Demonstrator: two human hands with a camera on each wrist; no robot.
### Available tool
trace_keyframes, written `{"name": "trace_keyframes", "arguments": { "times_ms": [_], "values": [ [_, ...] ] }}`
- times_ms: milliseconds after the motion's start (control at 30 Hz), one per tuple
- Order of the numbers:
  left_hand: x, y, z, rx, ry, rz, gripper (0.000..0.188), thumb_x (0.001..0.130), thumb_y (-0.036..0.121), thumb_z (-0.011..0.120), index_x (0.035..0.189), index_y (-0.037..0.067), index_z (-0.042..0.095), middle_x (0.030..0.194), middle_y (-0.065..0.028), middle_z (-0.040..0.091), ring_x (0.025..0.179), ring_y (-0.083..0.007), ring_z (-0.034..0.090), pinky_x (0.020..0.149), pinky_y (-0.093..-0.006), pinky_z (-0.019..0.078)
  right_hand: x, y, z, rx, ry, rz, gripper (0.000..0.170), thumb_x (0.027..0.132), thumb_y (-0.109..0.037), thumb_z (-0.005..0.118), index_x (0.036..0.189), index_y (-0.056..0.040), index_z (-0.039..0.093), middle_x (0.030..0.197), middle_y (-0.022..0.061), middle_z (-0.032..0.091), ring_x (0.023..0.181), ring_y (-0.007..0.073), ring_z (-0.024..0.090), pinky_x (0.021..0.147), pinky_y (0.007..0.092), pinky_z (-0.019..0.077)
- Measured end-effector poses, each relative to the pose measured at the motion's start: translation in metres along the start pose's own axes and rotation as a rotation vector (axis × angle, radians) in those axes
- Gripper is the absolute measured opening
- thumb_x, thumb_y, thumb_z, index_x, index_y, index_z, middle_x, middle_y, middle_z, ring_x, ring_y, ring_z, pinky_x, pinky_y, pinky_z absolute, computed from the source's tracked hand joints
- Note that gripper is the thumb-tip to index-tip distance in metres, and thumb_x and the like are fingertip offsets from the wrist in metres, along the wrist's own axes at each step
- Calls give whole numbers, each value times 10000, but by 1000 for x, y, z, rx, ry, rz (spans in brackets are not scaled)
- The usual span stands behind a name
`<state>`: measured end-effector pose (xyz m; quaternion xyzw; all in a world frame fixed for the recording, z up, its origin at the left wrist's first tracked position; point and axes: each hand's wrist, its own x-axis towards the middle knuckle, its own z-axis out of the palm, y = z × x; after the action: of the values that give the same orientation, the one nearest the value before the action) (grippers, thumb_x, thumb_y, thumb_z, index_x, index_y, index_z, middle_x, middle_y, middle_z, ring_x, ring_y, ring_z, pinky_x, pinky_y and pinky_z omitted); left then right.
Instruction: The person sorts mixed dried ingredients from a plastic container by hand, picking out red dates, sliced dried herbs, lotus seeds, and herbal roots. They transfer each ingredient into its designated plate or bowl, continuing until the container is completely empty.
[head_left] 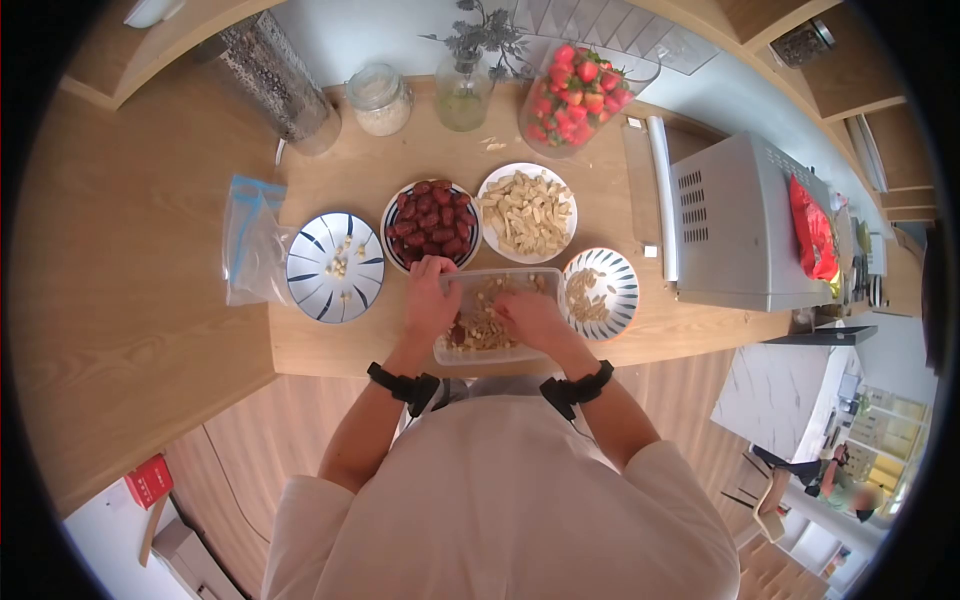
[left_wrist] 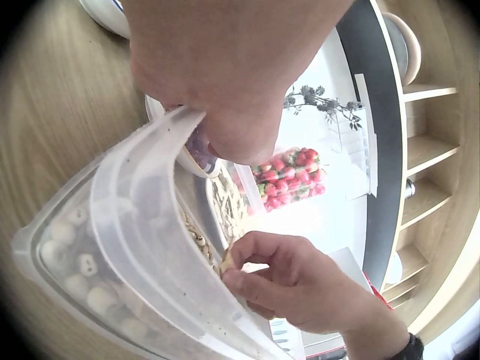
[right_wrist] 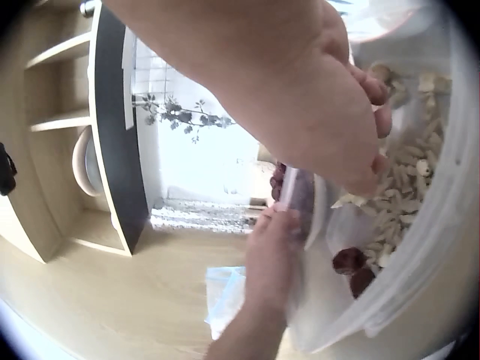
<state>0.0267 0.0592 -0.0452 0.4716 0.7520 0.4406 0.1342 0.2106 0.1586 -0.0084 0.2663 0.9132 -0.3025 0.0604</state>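
Observation:
A clear plastic container (head_left: 553, 353) stands at the table's front edge, holding pale dried pieces (right_wrist: 405, 176), a few dark red dates (right_wrist: 349, 260) and round whitish seeds (left_wrist: 101, 300) seen through its wall. My left hand (head_left: 430, 303) grips the container's far left corner; in the right wrist view its fingers (right_wrist: 279, 217) lie over the rim. My right hand (head_left: 532, 318) reaches inside over the pale pieces. In the left wrist view, this hand (left_wrist: 289, 281) has thumb and forefinger together on a small pale piece (left_wrist: 227, 262).
Behind the container stand a bowl of red dates (head_left: 430, 222) and a plate of pale sticks (head_left: 528, 212). Patterned plates stand left (head_left: 310, 290) and right (head_left: 625, 290). Farther back are a jar (head_left: 380, 105), a vase (head_left: 462, 105) and strawberries (head_left: 580, 95); a grey appliance (head_left: 735, 230) is right.

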Motion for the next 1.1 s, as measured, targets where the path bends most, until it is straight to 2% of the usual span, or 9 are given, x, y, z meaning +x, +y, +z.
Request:
{"name": "trace_keyframes", "arguments": {
  "times_ms": [133, 200, 233, 300, 400, 600, 833, 1033, 1100],
  "values": [
    [0, 2, -2, 4, -22, -14, 181, 760, 13, 633, 925, 47, 564, 915, -114, 580, 924, -351, 530, 810, -448, 439, 2, -3, -37, 271, -35, -37, 141, 869, -159, 677, 960, -52, 659, 863, 135, 692, 841, 364, 676, 691, 431, 530],
    [0, 3, -2, 4, -25, -16, 188, 756, 12, 634, 928, 47, 565, 919, -115, 579, 929, -351, 527, 814, -449, 437, 7, -5, -59, 397, 131, 17, 112, 865, -122, 686, 932, -35, 669, 842, 156, 705, 812, 360, 680, 696, 411, 529],
    [0, 2, -2, 5, -31, -26, 195, 752, 12, 636, 931, 47, 566, 923, -117, 578, 934, -352, 525, 818, -449, 436, 12, 1, -63, 394, 136, 14, 112, 865, -122, 686, 932, -35, 669, 842, 156, 705, 812, 360, 680, 696, 411, 529],
    [0, -1, 1, 12, -21, -7, 199, 749, 13, 637, 932, 47, 566, 931, -119, 577, 934, -354, 523, 818, -452, 434, 24, 19, -71, 447, 334, 135, 86, 867, -95, 679, 898, -15, 677, 850, 171, 707, 802, 360, 689, 713, 406, 539],
    [-3, -1, 0, 38, -22, 2, 215, 743, 14, 639, 942, 46, 566, 951, -127, 571, 945, -358, 522, 828, -448, 434, 42, 47, -77, 350, 504, 119, 87, 868, -79, 679, 904, 1, 677, 848, 182, 706, 809, 356, 696, 722, 410, 541],
    [-10, 13, -21, -48, 34, -97, 273, 739, -8, 628, 997, 46, 557, 1014, -144, 549, 1020, -359, 527, 897, -433, 429, 56, 43, -105, 359, 665, 144, 136, 846, -74, 698, 957, 3, 689, 904, 188, 706, 864, 372, 687, 756, 423, 540],
    [-30, 16, -33, 55, -62, -63, 308, 738, -11, 626, 1035, 49, 567, 1097, -170, 539, 1076, -381, 511, 945, -450, 415, 25, 43, -100, 180, 524, 148, 265, 848, -108, 701, 1090, -16, 640, 1015, 195, 684, 955, 399, 654, 817, 459, 521],
    [-37, 37, -26, 266, -12, 46, 324, 736, 16, 641, 1052, 77, 604, 1160, -158, 547, 1096, -363, 512, 944, -468, 405, -38, 50, -93, 350, 272, 233, 240, 857, -145, 699, 1075, -64, 643, 868, 126, 699, 888, 345, 678, 752, 455, 530],
    [-39, 40, -27, 297, -33, 61, 317, 735, 17, 646, 1043, 87, 614, 1150, -146, 556, 1091, -353, 517, 938, -462, 407, -52, 58, -85, 308, 242, 215, 200, 857, -128, 697, 1024, -31, 647, 873, 132, 694, 807, 334, 673, 711, 402, 521]
  ]
}}
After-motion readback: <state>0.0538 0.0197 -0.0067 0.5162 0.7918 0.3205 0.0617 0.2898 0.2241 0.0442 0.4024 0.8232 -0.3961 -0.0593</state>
